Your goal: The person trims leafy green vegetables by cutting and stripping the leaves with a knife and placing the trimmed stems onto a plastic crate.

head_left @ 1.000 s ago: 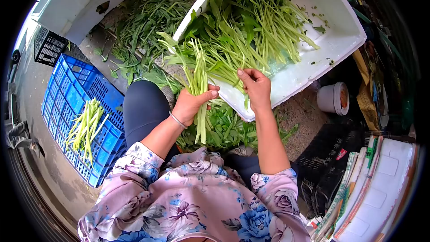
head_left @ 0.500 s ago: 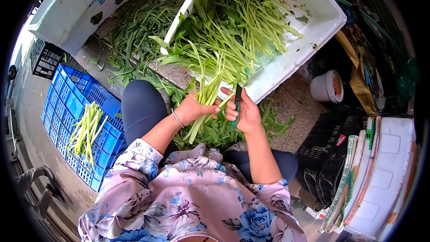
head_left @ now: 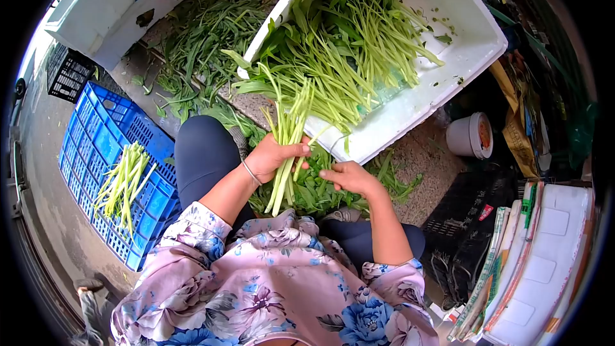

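Observation:
My left hand (head_left: 277, 155) is closed around a bunch of pale green water spinach stems (head_left: 288, 120), held upright with the cut ends pointing toward me. Lower and to the right, my right hand (head_left: 351, 177) is curled shut with its back turned up. The knife it held half a second ago is hidden by the fingers now. Loose green leaves (head_left: 314, 192) lie below both hands, between my knees. Just beyond the hands, a white foam box (head_left: 442, 83) holds a large heap of water spinach (head_left: 359, 45), stems toward me.
On the left, more trimmed stems (head_left: 125, 182) rest on a blue crate (head_left: 90, 147). Discarded leaves (head_left: 198, 45) cover the ground beyond my knee. A white bucket (head_left: 464, 134), black crates (head_left: 461, 211) and stacked foam panels (head_left: 544, 263) stand at right.
My right hand has moved down and turned over, away from the stems, and the knife has gone from sight. My left hand still grips the bunch, barely shifted.

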A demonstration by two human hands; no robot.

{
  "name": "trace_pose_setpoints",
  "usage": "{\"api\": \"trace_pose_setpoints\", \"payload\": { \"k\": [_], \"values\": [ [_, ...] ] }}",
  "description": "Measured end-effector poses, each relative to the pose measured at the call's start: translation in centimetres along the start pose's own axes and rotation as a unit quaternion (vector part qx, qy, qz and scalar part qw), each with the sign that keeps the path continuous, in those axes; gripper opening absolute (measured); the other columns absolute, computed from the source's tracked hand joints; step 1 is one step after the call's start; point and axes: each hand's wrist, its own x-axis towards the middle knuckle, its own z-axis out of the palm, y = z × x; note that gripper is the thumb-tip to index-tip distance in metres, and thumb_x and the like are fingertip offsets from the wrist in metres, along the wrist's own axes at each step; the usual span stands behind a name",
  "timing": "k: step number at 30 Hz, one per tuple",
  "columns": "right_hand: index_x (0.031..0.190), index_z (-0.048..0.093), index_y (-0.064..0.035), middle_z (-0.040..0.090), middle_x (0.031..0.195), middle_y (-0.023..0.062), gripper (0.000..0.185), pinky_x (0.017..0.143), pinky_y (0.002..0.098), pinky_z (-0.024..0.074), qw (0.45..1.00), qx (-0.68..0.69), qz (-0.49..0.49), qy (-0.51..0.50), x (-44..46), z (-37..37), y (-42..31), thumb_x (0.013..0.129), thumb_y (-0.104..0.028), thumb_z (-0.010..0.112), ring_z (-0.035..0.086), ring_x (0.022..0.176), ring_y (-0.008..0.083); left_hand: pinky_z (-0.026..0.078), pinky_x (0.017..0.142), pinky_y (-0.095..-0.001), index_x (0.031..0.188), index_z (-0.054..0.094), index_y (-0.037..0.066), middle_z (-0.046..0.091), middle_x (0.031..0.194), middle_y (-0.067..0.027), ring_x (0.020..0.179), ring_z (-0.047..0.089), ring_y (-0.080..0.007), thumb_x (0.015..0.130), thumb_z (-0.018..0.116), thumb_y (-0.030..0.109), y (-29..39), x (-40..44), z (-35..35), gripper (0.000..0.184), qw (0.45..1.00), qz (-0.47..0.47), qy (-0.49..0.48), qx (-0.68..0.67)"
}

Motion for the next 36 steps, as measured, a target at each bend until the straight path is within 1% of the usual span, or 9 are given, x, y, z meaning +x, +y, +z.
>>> {"api": "trace_pose_setpoints", "payload": {
  "k": [1,4,6,8,13,16,18,23,36],
  "values": [
    [0.107,0.058,0.0041,0.057,0.068,0.0041,0.057,0.053,0.025,0.0415,0.991,-0.069,0.007,-0.115,-0.4,-0.1,-0.8,0.073,-0.04,0.07,0.05,0.055,0.0096,0.047,0.048,-0.0227,0.1,0.054,0.003,0.059,0.079,-0.0056,0.063,0.06,-0.0154,0.076,0.067,0.011,0.1,0.2,-0.1,0.029,0.997,0.042,0.043,-0.044],
    [0.115,0.053,0.0048,0.062,0.097,0.0202,0.067,0.077,0.031,0.0467,0.987,-0.07,-0.036,0.143,3.4,-2.2,-1.9,0.065,-0.034,0.076,0.061,0.086,0.0258,0.046,0.051,-0.0236,0.1,0.054,0.004,0.059,0.082,-0.004,0.066,0.06,-0.0147,0.077,0.067,0.014,0.4,0.8,-0.2,0.028,0.99,0.104,0.072,-0.068],
    [0.106,0.059,-0.0001,0.062,0.099,0.0192,0.04,0.075,0.0355,0.0474,0.935,-0.06,-0.126,0.327,6.5,-3.6,-3.6,0.075,-0.023,0.066,0.06,0.087,0.0313,0.047,0.056,-0.0259,0.099,0.055,0.004,0.06,0.084,-0.0047,0.069,0.06,-0.0149,0.078,0.066,0.015,0.1,1.2,-0.8,0.027,0.984,0.123,0.103,-0.082],
    [0.106,0.059,-0.0057,0.062,0.098,0.0172,0.035,0.078,0.0385,0.0463,0.85,-0.167,-0.207,0.455,11.4,-5.0,-3.3,0.076,-0.022,0.063,0.059,0.09,0.0311,0.047,0.056,-0.0263,0.098,0.055,0.004,0.06,0.084,-0.0047,0.069,0.06,-0.0152,0.078,0.066,0.015,0.0,1.5,-0.9,0.027,0.98,0.125,0.126,-0.096],
    [0.102,0.062,-0.0071,0.063,0.092,0.0171,0.031,0.072,0.0383,0.0475,0.887,-0.174,-0.13,0.407,13.3,-6.0,-5.5,0.075,-0.022,0.064,0.061,0.081,0.0314,0.048,0.061,-0.0273,0.095,0.055,0.004,0.06,0.084,-0.0055,0.07,0.059,-0.0155,0.078,0.066,0.016,0.1,1.8,-0.5,0.023,0.973,0.142,0.142,-0.116],
    [0.095,0.063,-0.0013,0.063,0.079,0.0114,0.028,0.055,0.028,0.045,0.939,0.023,-0.148,0.311,10.5,-4.4,-5.9,0.074,-0.019,0.067,0.055,0.055,0.0171,0.048,0.065,-0.0275,0.092,0.057,0.003,0.061,0.082,-0.0056,0.071,0.059,-0.0156,0.077,0.067,0.014,0.1,2.0,-0.8,0.021,0.974,0.134,0.151,-0.102],
    [0.092,0.062,0.004,0.06,0.073,0.006,0.027,0.049,0.0218,0.0413,0.935,0.185,-0.161,0.256,6.7,-1.9,-6.0,0.074,-0.015,0.069,0.05,0.055,0.0087,0.048,0.066,-0.0274,0.091,0.057,0.003,0.061,0.081,-0.0057,0.071,0.06,-0.0158,0.077,0.067,0.014,0.0,1.9,-0.6,0.021,0.977,0.118,0.157,-0.082],
    [0.089,0.062,0.004,0.06,0.071,0.0019,0.021,0.045,0.0184,0.0387,0.922,0.297,-0.15,0.201,0.4,4.0,-3.1,0.074,-0.008,0.07,0.049,0.055,0.0047,0.048,0.065,-0.0269,0.089,0.057,0.001,0.061,0.081,-0.0056,0.072,0.06,-0.0149,0.073,0.07,0.008,-0.8,2.3,-0.1,0.022,0.981,0.139,0.131,-0.026],
    [0.086,0.063,-0.001,0.057,0.068,-0.001,0.018,0.042,0.0164,0.0329,0.868,0.392,-0.175,0.25,-3.6,8.0,-1.5,0.079,-0.017,0.067,0.049,0.053,0.0042,0.048,0.053,-0.0249,0.095,0.055,0.002,0.061,0.081,-0.0052,0.075,0.063,-0.0169,0.077,0.063,0.005,-1.6,0.2,2.1,0.021,0.987,0.151,0.043,0.025]
  ]
}}
